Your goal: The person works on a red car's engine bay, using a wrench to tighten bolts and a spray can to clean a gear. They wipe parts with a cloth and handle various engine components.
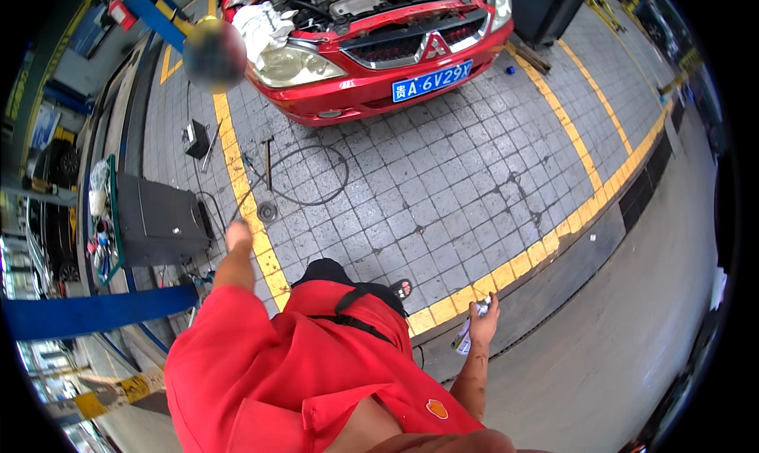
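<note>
I saw the right hand (483, 320) with its grip wrapped around 1 spray can (462, 342), fingers covering its middle, so I made out only the lower end and a little of the top. The can hung tilted at the person's right, near the yellow line (553, 238). The left hand (239, 236) was blurred, and I could not tell how wide its grip was. 1 blurred dark shape (214, 56) hid part of the view beside the red car (348, 101), whose rear was cut off.
</note>
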Available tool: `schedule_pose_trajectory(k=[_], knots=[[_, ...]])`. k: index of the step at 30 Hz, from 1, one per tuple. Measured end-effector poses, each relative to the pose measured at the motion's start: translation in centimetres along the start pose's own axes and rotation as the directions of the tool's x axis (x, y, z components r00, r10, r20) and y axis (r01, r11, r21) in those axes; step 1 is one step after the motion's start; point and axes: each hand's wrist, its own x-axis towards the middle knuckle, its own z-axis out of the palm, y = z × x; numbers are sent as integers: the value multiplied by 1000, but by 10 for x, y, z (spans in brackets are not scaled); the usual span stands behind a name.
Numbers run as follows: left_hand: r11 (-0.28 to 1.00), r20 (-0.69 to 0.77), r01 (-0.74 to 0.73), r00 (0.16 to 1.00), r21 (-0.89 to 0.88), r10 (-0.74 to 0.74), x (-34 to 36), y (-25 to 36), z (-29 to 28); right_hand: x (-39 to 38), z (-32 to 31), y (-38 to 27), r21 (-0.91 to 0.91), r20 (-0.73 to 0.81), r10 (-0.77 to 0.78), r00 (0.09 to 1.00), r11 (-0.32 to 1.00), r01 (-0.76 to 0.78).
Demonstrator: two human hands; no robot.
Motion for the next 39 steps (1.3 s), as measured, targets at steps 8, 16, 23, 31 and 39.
schedule_pose_trajectory(k=[8,16,23,31,39], knots=[[625,-191,682,603,-380,-775,-21,-195,-13,100,53,-78,44,23,-275,961,961,274],[26,270,790,240,-613,-932,35,-277,32,128,141,-306,146,-9,-475,880,870,471],[-264,498,631,226,-730,-837,134,-224,62,157,194,-468,208,-148,-549,823,796,568],[-310,274,257,962,-915,-11,334,42,-81,216,212,-661,462,-285,-492,823,681,568],[-285,-75,36,927,-958,368,532,412,-290,289,251,-825,621,-308,-477,823,555,554]])
